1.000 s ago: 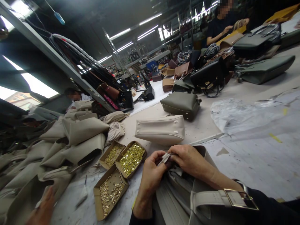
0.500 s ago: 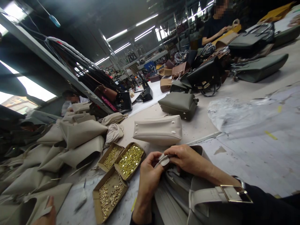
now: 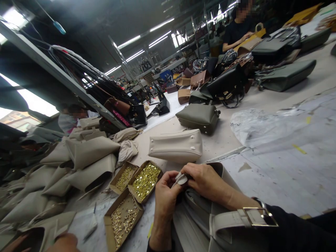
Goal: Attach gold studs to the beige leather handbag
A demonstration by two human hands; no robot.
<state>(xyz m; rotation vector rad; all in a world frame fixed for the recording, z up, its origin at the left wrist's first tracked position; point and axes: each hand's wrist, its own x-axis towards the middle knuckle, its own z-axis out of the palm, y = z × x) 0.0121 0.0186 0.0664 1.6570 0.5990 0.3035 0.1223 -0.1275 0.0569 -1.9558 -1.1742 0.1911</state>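
Note:
My left hand (image 3: 166,194) and my right hand (image 3: 203,180) meet over an open grey-taupe leather handbag (image 3: 194,218). Between their fingertips they pinch a small pale leather tab (image 3: 181,179), with its rounded end showing. Whether the tab is joined to the bag is hidden by my fingers. A pale strap with a gold buckle (image 3: 259,217) crosses the bag near my right forearm. To the left of my left hand sit cardboard trays, one with shiny gold metal pieces (image 3: 146,180) and one with small gold studs (image 3: 123,218).
A cream bag (image 3: 175,145) lies on its side beyond my hands, with an olive bag (image 3: 198,117) behind it. Unfinished beige bag bodies (image 3: 91,148) pile up at left. A co-worker's hand (image 3: 64,242) is at lower left. Plastic sheeting (image 3: 252,126) lies right.
The view has shifted slightly. My hands keep their pinch on the tab. At lower left, the co-worker's hand has moved lower and right, and another hand now shows beside it.

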